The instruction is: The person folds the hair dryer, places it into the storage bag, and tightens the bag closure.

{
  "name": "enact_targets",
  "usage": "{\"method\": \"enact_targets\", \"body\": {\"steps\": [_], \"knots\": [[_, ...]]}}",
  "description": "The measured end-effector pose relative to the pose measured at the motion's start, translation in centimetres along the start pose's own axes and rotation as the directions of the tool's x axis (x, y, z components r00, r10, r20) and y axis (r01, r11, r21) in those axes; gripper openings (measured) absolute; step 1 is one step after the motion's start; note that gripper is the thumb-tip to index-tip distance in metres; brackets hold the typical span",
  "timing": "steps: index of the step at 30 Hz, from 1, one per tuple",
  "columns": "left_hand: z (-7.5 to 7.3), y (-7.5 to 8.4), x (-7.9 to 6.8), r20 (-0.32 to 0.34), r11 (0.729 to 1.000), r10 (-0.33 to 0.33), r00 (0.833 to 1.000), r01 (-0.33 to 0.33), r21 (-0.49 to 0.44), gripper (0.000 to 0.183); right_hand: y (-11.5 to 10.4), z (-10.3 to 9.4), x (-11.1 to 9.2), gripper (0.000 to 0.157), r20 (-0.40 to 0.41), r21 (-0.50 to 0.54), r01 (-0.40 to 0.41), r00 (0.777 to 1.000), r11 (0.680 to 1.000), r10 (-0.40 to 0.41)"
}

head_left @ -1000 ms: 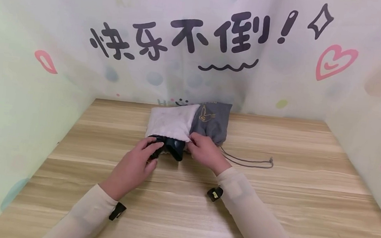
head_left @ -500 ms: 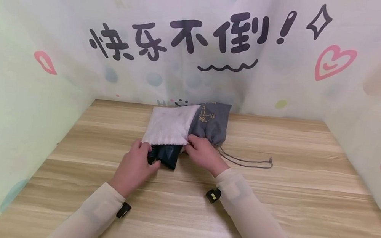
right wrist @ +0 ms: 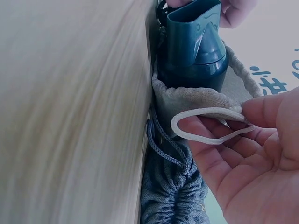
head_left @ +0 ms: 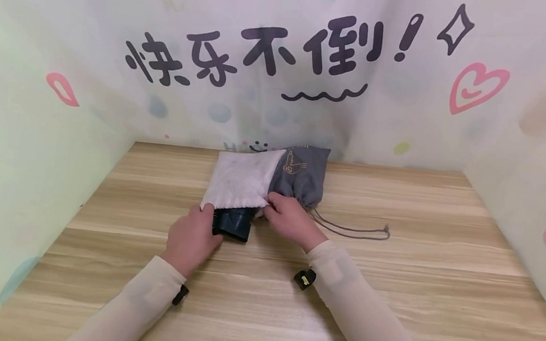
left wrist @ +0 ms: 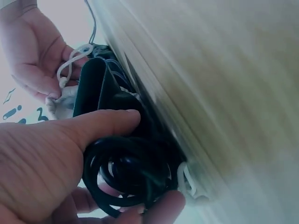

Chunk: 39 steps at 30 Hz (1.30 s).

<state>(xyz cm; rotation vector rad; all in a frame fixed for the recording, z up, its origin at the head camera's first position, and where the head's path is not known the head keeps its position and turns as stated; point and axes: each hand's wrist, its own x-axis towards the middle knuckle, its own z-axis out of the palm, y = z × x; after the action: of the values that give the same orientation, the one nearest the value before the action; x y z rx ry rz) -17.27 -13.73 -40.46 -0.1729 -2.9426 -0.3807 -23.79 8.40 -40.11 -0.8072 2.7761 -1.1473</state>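
A pale drawstring bag (head_left: 242, 181) lies at the back of the table, its mouth towards me. Out of that mouth sticks a dark teal hair dryer (right wrist: 191, 70) with a flat nozzle; the rest of it is hidden in the bag. My left hand (head_left: 192, 242) is at the mouth's left corner. In the left wrist view its thumb and fingers curl round the coiled black power cord (left wrist: 96, 161), beside the nozzle. Between thumb and fingers, my right hand (head_left: 293, 219) pinches the right corner of the bag's rim, where a white drawstring loop (right wrist: 201, 112) hangs.
A grey drawstring bag (head_left: 305, 179) with a yellow hair dryer print lies against the pale bag's right side. Its grey string (head_left: 360, 236) trails right over the wooden table (head_left: 414, 294). A printed curtain (head_left: 381, 120) stands behind the table.
The bag's mouth has come towards me and further over the dryer, and the nozzle has turned and shifted slightly left. My left hand has moved to the mouth's left corner; the right hand keeps its pinch.
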Motion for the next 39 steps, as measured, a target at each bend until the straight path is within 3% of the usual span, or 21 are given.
{"method": "enact_targets", "body": {"steps": [9, 14, 20, 26, 34, 39], "knots": [[0.0, 0.4, 0.9, 0.019, 0.992, -0.056, 0.998, 0.054, 0.112, 0.022, -0.2, 0.0, 0.0, 0.013, 0.011, -0.003, 0.003, 1.0, 1.0, -0.003], [-0.1, 0.4, 0.9, 0.017, 0.988, -0.033, 0.999, 0.03, 0.152, 0.03, 0.1, 0.2, 0.1, 0.012, 0.012, -0.001, 0.005, 1.0, 1.0, -0.005], [0.1, -0.1, 0.8, 0.022, 0.997, -0.016, 1.0, 0.014, 0.077, 0.028, 0.4, 0.4, 0.2, 0.012, 0.017, -0.014, 0.002, 1.0, 1.0, -0.002], [0.0, -0.4, 0.8, -0.053, 0.999, 0.028, 0.998, -0.027, 0.025, 0.024, 0.2, 0.2, 0.1, 0.014, 0.025, -0.006, -0.001, 1.0, 1.0, 0.002], [-0.9, 0.0, 1.6, -0.143, 0.999, 0.033, 0.989, -0.035, -0.011, 0.027, -0.3, 0.1, 0.1, 0.014, 0.056, 0.017, 0.054, 0.997, 0.998, -0.055], [-0.8, 0.4, 2.4, -0.138, 0.999, 0.032, 0.99, -0.033, -0.006, 0.028, -0.6, -0.1, -0.3, 0.018, 0.095, 0.057, 0.097, 0.99, 0.994, -0.102]]}}
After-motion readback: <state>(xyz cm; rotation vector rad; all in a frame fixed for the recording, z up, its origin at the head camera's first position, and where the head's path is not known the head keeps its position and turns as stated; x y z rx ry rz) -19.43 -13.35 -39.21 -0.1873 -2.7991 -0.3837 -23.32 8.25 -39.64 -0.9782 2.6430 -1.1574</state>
